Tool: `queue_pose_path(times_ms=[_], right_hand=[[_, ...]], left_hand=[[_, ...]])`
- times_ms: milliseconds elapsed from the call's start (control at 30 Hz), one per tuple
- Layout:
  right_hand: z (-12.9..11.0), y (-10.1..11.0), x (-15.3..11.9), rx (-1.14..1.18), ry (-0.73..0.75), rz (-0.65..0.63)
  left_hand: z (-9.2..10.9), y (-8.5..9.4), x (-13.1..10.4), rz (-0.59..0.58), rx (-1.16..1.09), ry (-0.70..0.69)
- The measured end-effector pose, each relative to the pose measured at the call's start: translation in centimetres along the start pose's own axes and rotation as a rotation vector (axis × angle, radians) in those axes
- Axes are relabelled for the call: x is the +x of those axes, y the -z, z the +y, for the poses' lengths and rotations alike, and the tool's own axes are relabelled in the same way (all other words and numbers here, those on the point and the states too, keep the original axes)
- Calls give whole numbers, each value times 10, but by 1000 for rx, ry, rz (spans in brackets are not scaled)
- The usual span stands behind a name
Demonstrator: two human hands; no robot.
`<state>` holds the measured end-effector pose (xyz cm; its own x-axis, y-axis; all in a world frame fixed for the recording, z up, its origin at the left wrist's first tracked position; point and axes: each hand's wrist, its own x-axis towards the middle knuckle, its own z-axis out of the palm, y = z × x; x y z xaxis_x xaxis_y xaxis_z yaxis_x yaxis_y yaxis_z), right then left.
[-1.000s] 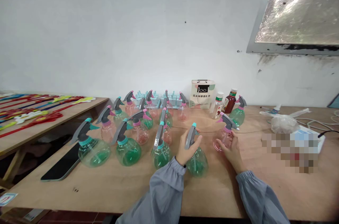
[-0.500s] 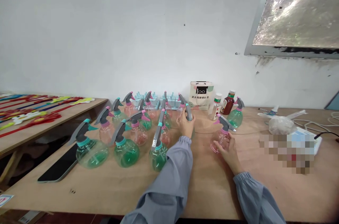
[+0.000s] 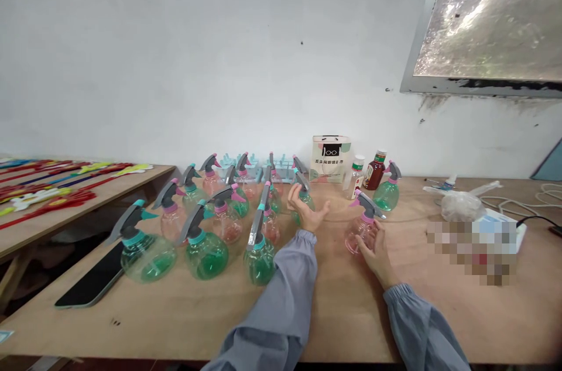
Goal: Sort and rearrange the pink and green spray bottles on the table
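My left hand is open, thumb spread out to the right, just in front of a green spray bottle that it partly hides. My right hand is closed around the right side of a pink spray bottle, which stands upright on the table with its grey trigger head pointing left. Rows of green and pink spray bottles stand on the left, among them a front green bottle and a pink bottle. Apart from these, a green bottle with a pink nozzle stands at the back right.
Against the wall are a paper bag, a clear bottle, a brown-red bottle and light blue racks. A phone lies front left. To the right are a plastic bag and cables. Colourful items cover a side table.
My left hand has let go of the green spray bottle's head and opened, with the thumb moving out to the right. My right hand keeps hold of the pink bottle. The view has shifted slightly.
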<state>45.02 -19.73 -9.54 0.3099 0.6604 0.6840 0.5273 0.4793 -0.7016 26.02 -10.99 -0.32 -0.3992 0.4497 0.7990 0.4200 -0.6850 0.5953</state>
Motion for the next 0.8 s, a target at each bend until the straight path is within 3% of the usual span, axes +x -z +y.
queue_pose_path(times_ms=[67, 133, 267, 467, 567, 700, 800], right_hand=[[-3, -3, -2, 60, -14, -11], [-5, -7, -5, 74, 0, -5], [-10, -19, -20, -55, 129, 12], [-15, -20, -37, -91, 338, -75], [-1, -3, -6, -95, 230, 42], [36, 29, 78, -313, -121, 369], [60, 48, 138, -458, -339, 405]], left_hand=[[20, 8, -15, -91, -91, -40], [43, 14, -32, -262, -180, -20], [73, 16, -53, -567, -251, 223], [73, 30, -51, -660, -364, 384], [66, 46, -44, -666, -411, 428], [53, 64, -36, -622, -419, 435], [45, 71, -31, -606, -489, 461]])
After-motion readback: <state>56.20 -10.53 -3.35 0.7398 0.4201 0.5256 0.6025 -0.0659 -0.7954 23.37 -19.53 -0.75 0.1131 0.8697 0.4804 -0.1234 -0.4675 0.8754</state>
